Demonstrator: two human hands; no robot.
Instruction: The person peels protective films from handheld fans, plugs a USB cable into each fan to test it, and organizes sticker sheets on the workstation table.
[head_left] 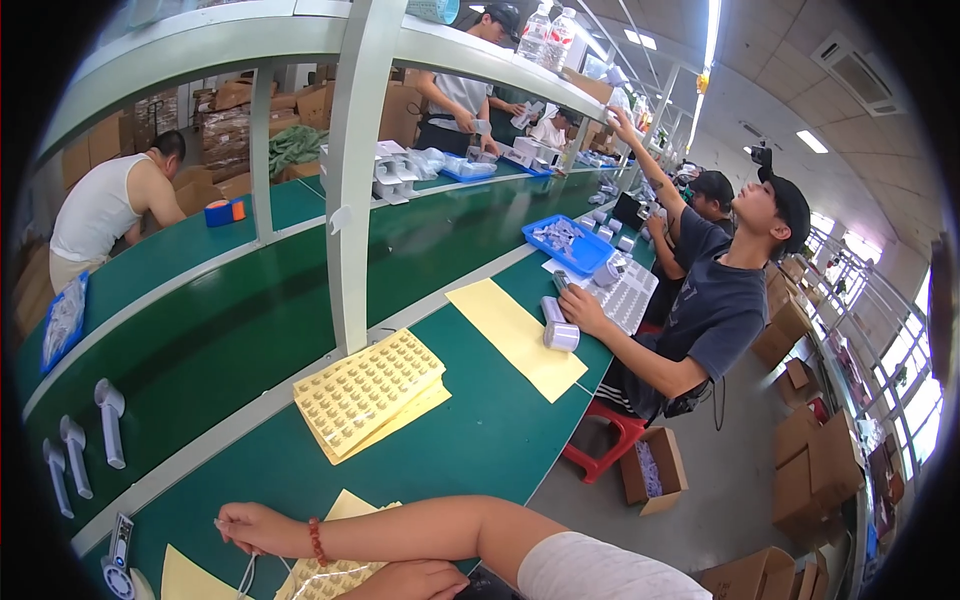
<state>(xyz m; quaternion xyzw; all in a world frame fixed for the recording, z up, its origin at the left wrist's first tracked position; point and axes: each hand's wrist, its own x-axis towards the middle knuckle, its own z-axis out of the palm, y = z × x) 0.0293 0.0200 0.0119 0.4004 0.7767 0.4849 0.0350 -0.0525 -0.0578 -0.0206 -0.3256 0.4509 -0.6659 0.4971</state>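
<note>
Yellow dotted sheet (330, 583) partly covered by right forearm (420, 530); right hand (258, 528) loosely curled (any grip cannot be told); left hand (408, 581) cropped, hold likewise unclear; bottle labels (560, 37) unreadable.

2 bare hands (255, 528); 1 beaded bracelet (318, 541); 2 piles of patterned yellow sheets (370, 388); 2 plain yellow sheets (510, 335) that show; 3 white round-headed objects (111, 422) with handles, in a row; at least 4 blue trays (592, 260); 2 clear bottles (558, 42) overhead; 1 red stool (605, 440); 1 open carton (672, 462) beside it; at least 6 other people (725, 285); 3 black caps (790, 212) among them; the other cardboard boxes (815, 470) are too crowded to count.
</note>
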